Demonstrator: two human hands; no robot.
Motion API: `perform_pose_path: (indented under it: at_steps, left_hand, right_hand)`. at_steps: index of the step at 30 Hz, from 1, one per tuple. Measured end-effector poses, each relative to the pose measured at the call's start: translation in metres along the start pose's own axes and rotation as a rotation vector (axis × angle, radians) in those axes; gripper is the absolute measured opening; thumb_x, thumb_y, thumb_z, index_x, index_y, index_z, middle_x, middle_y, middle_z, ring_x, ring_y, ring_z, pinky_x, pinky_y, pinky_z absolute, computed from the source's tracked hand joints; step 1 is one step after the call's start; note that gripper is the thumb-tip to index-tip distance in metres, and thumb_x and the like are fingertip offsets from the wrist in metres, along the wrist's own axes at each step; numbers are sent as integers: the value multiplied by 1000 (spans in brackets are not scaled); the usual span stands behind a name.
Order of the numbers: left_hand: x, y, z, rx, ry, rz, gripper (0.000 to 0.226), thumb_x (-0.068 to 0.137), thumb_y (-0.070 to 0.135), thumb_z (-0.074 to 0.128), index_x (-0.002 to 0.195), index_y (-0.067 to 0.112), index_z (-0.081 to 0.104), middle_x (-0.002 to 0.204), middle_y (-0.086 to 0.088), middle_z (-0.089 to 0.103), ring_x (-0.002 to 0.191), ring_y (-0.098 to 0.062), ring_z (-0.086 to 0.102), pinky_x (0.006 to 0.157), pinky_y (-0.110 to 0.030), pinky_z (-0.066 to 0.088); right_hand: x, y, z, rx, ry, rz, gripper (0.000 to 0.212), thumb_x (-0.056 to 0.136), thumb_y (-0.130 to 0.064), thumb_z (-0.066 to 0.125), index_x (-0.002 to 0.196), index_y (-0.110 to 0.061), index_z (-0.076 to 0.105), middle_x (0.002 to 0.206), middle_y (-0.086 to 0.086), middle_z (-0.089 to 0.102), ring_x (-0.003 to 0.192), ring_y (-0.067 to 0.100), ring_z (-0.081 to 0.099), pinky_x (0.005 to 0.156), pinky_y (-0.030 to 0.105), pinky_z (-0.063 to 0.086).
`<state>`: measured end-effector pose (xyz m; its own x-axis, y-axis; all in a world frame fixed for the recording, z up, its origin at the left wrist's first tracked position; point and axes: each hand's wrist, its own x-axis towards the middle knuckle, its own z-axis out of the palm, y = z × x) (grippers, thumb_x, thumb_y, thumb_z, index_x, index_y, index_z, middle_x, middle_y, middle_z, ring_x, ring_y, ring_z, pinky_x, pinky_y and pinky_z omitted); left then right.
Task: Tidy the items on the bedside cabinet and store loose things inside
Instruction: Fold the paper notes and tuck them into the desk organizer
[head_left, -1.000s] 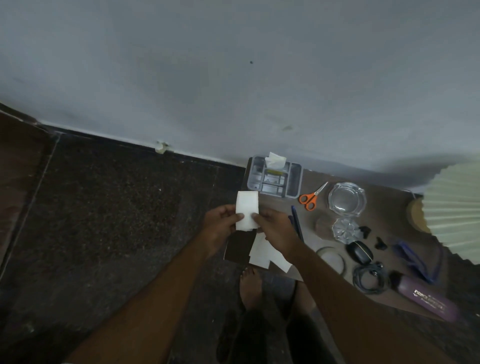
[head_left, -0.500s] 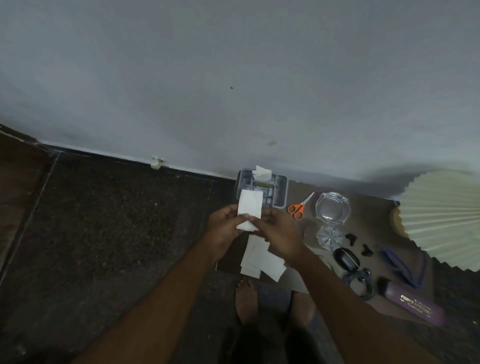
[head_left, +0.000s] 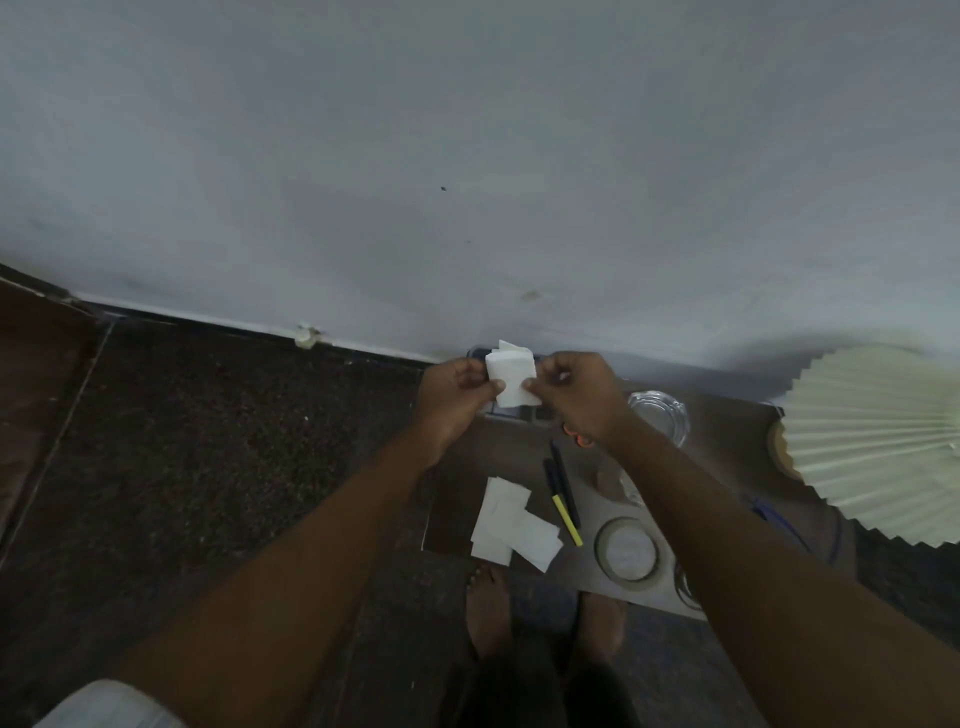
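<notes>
Hovering just above the centre of the frame, a folded white paper is held between both hands. It is pinched at its left edge by the thumb and fingers of the left hand, and at its right edge by the curled fingers of the right hand. Both grips are narrow and closed on the paper alone. The paper is held in the air over the back left corner of the bedside cabinet's surface, close to the wall. Directly behind and below it, a grey tray is mostly hidden by the hands. Only slivers of its rim are seen, and its contents cannot be told.

Lower in the frame, several loose white sheets are spread overlapping near the front left edge of the surface. Just to their right, two pens are laid side by side, one dark, one with a yellow end. An orange scissor handle is glimpsed below the right wrist. A glass ashtray is set to the right of the right hand, and a round disc is placed near the front edge. A pleated lampshade is seen at the right edge of the frame. Two bare feet are planted on the dark floor at the bottom centre.
</notes>
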<state>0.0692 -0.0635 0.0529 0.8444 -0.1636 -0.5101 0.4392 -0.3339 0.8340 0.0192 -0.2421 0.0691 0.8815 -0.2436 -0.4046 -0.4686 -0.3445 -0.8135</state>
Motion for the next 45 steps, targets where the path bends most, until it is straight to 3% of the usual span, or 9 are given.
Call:
perform_pose_path:
  at_steps: [5,9,15,20,28,31,33,37,45]
  left_hand:
    - [17,14,0,194,14,131,20,85,11,77,104,4,74,100,-10,77,84,-17,74,81,-34,62]
    - [22,14,3,276,-10,139,24,86,10,75,109,2,73,105,-12,76,91,-24,74,88,-42,61]
    - [24,6,5,272,-21,125,35,85,3,74,120,1,70,115,-15,74,102,-27,72,95,-47,58]
    - [28,5,6,322,-21,140,30,85,5,75,115,6,73,110,-10,76,98,-22,73,93,-44,59]
    - [33,5,10,485,-15,236,25,85,9,75,109,5,76,109,-12,75,98,-26,70,92,-40,56]
    - [36,3,12,540,4,252,22,85,11,75,106,5,77,108,-13,71,97,-26,67,89,-33,54]
    - [37,2,13,557,17,263,18,84,10,75,102,7,78,106,-13,69,94,-24,65,84,-25,50]
    - [38,0,13,548,26,254,16,83,9,75,99,9,78,107,-12,66,92,-23,65,83,-25,51]
    - [39,-7,12,526,58,227,25,77,5,78,101,14,77,106,-2,62,89,-12,59,85,-21,47]
  right_hand:
    - [16,-2,1,-216,27,-49,20,83,-23,78,70,-22,63,72,-5,63,64,3,56,54,7,34]
    - [21,1,7,-285,54,-64,21,83,-21,76,71,-20,60,69,-4,60,60,9,55,52,15,35]
    - [28,10,15,-317,54,-67,8,85,-19,74,83,-14,68,79,2,67,71,19,62,64,23,44]
    - [34,18,21,-318,58,-32,12,83,-16,74,80,-7,67,74,2,62,64,17,53,51,17,34]
    - [38,23,23,-348,38,-84,9,83,-13,73,91,-14,75,89,0,60,77,17,54,70,25,41]
    - [41,25,22,-350,35,-81,12,84,-12,71,94,-17,77,92,1,61,73,12,54,65,19,44]
    - [41,25,22,-346,46,-86,11,84,-12,71,92,-17,77,87,-3,56,68,9,51,56,12,35]
    - [40,26,22,-365,40,-105,10,86,-15,71,94,-17,76,95,1,56,79,14,52,69,23,37]
    - [39,24,27,-375,23,-131,19,84,-15,72,103,-15,74,103,9,61,87,22,60,72,26,41]
